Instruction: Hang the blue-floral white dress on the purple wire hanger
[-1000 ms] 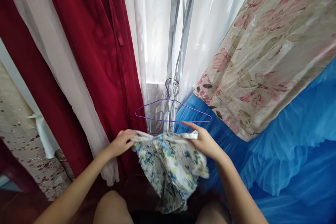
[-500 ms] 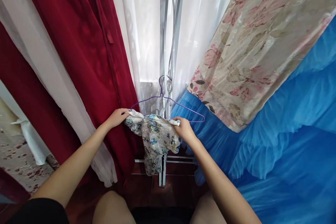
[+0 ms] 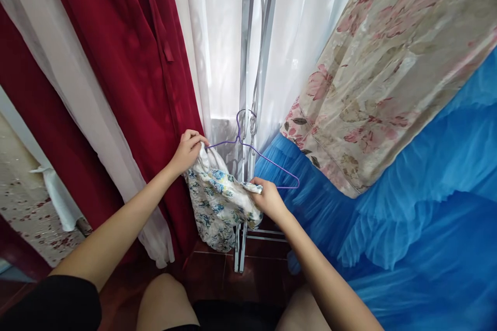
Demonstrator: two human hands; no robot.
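Note:
A small white garment with blue and green flowers point(image 3: 217, 207) hangs between my hands, its folds spreading down to the left. My left hand point(image 3: 189, 151) pinches the garment's upper left edge, right at the left end of a purple wire hanger point(image 3: 267, 159). Whether those fingers also grip the hanger is hidden. My right hand point(image 3: 267, 196) is closed on the garment's right edge, below the hanger's right arm. The hanger's right end sticks out bare beyond that hand. Its hook hangs on a chain at the metal stand.
The grey metal stand point(image 3: 248, 57) rises in the middle, its foot on dark red tiles point(image 3: 205, 269). Red cloth point(image 3: 132, 62) and white cloth hang left. On the right hang a beige floral dress point(image 3: 373, 72) and blue ruffled tulle point(image 3: 427, 191).
My left hand has moved up and right to the hanger's left end, raising that side of the garment. The garment's lower part has swung left. My right hand has shifted slightly.

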